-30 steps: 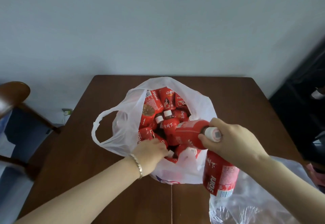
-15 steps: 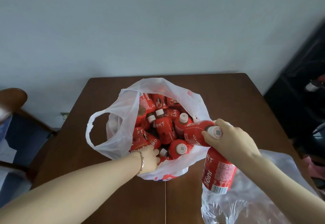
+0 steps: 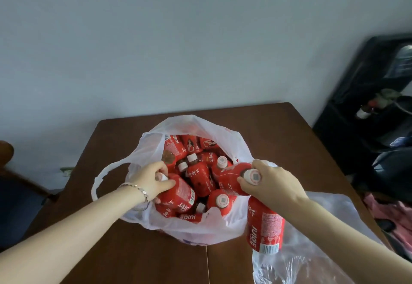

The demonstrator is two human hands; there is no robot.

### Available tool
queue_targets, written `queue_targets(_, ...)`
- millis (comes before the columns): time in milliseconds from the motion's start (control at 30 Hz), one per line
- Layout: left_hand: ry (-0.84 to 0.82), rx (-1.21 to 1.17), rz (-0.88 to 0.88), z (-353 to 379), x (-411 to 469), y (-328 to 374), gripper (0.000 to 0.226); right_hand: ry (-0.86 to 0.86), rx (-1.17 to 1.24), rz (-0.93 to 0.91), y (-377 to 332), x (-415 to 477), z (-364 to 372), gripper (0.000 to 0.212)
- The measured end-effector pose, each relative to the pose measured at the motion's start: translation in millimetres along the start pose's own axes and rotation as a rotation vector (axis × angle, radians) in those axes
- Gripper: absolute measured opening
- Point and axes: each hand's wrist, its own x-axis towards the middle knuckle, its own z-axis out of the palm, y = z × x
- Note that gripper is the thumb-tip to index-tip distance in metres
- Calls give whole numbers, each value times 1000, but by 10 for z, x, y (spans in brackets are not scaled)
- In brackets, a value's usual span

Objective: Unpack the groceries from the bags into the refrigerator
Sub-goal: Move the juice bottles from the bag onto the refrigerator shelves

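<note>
Now our right hand (image 3: pixel 273 183) grips two red-sleeved plastic juice bottles (image 3: pixel 265 225) near their caps, our left hand (image 3: pixel 150 181) a third bottle (image 3: pixel 181 194) mid-frame; probably heavy, slick sleeves.

Brown table (image 3: pixel 278 132); grey wall (image 3: pixel 178 38)

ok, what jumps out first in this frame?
A white plastic bag crammed with red juice bottles sits on the brown table. The left hand grips one bottle inside it; the right hand holds a second bottle at the bag's right rim and a third bottle hanging outside.
</note>
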Motion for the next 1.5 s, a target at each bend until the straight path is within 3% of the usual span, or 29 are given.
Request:
queue_targets(67,43,-18,62,-80,-28,140,17,36,-40,2,-82,-51,-52,31)
queue_targets(267,277,507,635,-280,-200,721,22,187,-103,94,-331,-450,-287,36)
queue_targets(433,252,444,1058,-224,-502,1359,21,355,-42,344,-245,-1138,-454,37)
queue_targets(500,199,402,1103,-57,-704,1651,17,449,-36,490,-96,-1504,-470,39)
queue_targets(767,-139,368,1553,1133,-1936,2670,15,679,-112,944,476,-3473,-449,47)
queue_targets(967,-222,376,1858,2289,-3708,3330,19,814,-93,1371,807,-5455,-195,42)
queue_targets(1033,-331,335,1925,2751,-4451,3473,21,821,-92,1488,912,-6251,-51,42)
queue_targets(1267,-635,252,2096,3784,-6774,3734,7,864,-75,1733,1099,-8525,244,39)
queue_targets(1500,-831,272,2292,4480,-8781,4075,16,913,-123,1969,1289,-10358,325,35)
